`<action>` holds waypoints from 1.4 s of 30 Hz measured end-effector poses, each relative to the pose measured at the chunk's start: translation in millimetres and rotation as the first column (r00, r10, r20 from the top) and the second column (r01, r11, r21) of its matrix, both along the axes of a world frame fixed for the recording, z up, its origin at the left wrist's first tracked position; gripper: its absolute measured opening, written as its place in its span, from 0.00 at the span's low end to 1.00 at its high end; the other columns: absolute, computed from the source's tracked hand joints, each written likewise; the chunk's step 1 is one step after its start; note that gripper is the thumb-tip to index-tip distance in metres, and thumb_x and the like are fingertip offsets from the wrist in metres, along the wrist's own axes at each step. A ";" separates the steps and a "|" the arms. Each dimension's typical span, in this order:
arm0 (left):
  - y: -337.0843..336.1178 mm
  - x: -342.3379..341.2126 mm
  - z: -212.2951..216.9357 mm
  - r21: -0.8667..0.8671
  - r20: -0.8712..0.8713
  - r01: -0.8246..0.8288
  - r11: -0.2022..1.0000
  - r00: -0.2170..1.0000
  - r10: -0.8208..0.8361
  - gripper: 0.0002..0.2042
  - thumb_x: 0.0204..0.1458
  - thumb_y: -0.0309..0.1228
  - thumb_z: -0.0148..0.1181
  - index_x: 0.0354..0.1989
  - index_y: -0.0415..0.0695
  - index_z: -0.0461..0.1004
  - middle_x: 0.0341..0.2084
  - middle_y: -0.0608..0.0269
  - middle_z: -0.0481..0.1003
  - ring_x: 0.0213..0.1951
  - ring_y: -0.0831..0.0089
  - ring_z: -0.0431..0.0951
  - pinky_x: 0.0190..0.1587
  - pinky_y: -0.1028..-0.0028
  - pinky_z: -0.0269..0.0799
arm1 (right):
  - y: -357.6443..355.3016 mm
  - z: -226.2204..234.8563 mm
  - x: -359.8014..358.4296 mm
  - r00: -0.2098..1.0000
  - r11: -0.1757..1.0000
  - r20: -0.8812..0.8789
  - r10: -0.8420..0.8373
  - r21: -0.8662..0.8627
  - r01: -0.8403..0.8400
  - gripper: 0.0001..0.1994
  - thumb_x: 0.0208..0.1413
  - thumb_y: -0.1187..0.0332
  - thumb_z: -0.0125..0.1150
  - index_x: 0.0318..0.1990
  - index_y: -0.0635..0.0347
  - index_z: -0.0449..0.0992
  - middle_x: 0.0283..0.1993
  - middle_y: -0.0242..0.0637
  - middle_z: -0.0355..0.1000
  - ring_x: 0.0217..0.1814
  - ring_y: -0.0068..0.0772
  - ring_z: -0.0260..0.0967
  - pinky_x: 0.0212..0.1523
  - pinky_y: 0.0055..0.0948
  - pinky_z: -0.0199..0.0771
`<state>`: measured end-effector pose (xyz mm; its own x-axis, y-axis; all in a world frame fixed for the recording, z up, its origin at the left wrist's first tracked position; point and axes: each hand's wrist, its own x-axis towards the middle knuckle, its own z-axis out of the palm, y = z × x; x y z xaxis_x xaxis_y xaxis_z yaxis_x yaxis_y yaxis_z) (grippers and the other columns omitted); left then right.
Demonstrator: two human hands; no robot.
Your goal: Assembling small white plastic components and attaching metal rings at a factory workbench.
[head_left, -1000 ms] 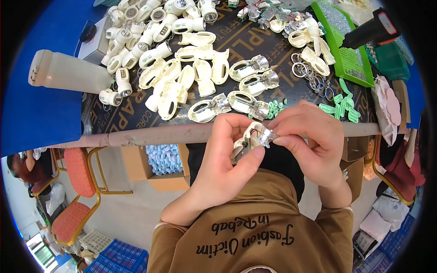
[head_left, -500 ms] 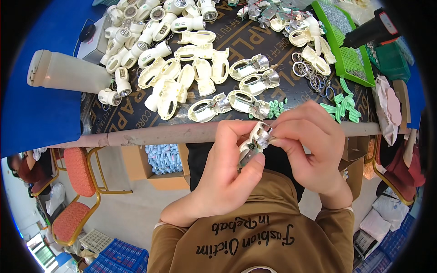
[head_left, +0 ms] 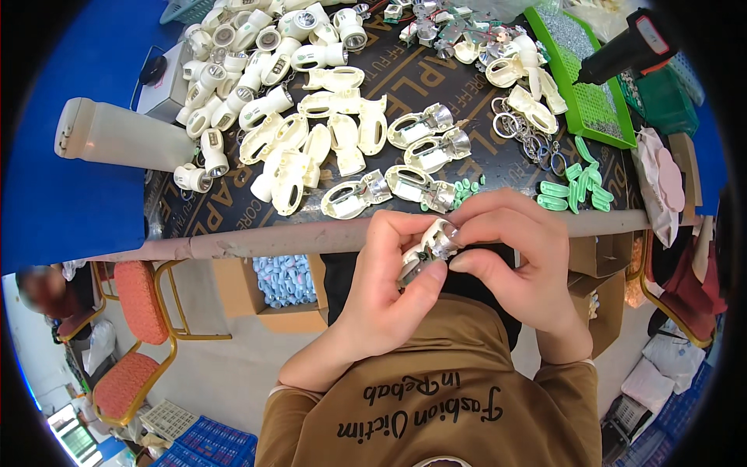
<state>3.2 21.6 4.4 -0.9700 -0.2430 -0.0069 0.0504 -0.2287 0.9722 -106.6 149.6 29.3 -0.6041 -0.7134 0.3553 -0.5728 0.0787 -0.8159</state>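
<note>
This is a small assembly workshop, a place of piecework by hand. The dark surface (head_left: pixel 467 78) is strewn from ten to one o'clock with dozens of identical cream plastic housings (head_left: pixel 296 156), some fitted with metal reflectors. At two o'clock a green tray (head_left: pixel 599 117) holds small screws beside a black electric screwdriver (head_left: pixel 630 50), with loose key rings (head_left: pixel 521 128) and green clips (head_left: pixel 576 187) near it. Under the surface, at seven o'clock, a cardboard box (head_left: pixel 284 284) brims with blue parts, and stacked crates (head_left: pixel 202 444) stand on the floor.

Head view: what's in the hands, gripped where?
Both hands pinch one small cream plastic flashlight shell with a silver reflector end. Left hand grips its lower body between thumb and fingers; right hand fingertips press at the reflector end.
</note>
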 end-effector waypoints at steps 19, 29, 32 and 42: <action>-1.5 8.3 -6.2 -0.285 0.115 0.080 0.955 0.992 -0.049 0.15 0.46 0.26 0.59 0.41 0.38 0.64 0.31 0.58 0.73 0.32 0.74 0.74 0.36 0.76 0.69 | 13.4 -6.3 4.4 0.863 0.992 0.495 0.103 0.016 -0.128 0.11 0.42 0.78 0.61 0.37 0.63 0.74 0.32 0.32 0.67 0.31 0.18 0.64 0.30 0.16 0.65; -10.5 -3.4 -8.2 -0.335 0.156 0.134 0.933 0.984 -0.085 0.12 0.48 0.25 0.58 0.42 0.40 0.71 0.27 0.63 0.72 0.22 0.82 0.68 0.24 0.82 0.65 | -40.3 -11.7 -115.3 0.971 0.971 0.010 -0.238 -0.018 0.238 0.09 0.48 0.73 0.56 0.37 0.64 0.72 0.29 0.38 0.71 0.27 0.25 0.68 0.31 0.22 0.71; -10.8 -5.0 -11.6 -0.334 0.156 0.128 0.934 0.985 -0.079 0.11 0.49 0.24 0.57 0.41 0.40 0.71 0.26 0.64 0.72 0.21 0.82 0.68 0.24 0.82 0.65 | -48.5 -31.0 -122.9 0.984 0.970 0.059 -0.166 0.190 0.152 0.08 0.50 0.72 0.56 0.38 0.64 0.72 0.28 0.32 0.71 0.28 0.20 0.67 0.32 0.20 0.68; -16.0 -5.6 -13.0 -0.375 0.146 0.149 0.915 0.984 -0.101 0.08 0.51 0.22 0.54 0.39 0.37 0.73 0.27 0.66 0.72 0.22 0.85 0.68 0.22 0.85 0.65 | -28.1 -13.3 -128.1 0.907 0.951 -0.387 -0.165 0.182 0.250 0.08 0.48 0.72 0.55 0.36 0.65 0.73 0.35 0.44 0.70 0.39 0.44 0.68 0.41 0.35 0.68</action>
<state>-2.3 5.5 -8.6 -0.9902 -0.1274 -0.0567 -0.0776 0.1653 0.9832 -234.7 121.5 16.0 -0.6065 -0.6719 0.4250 -0.7758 0.3831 -0.5013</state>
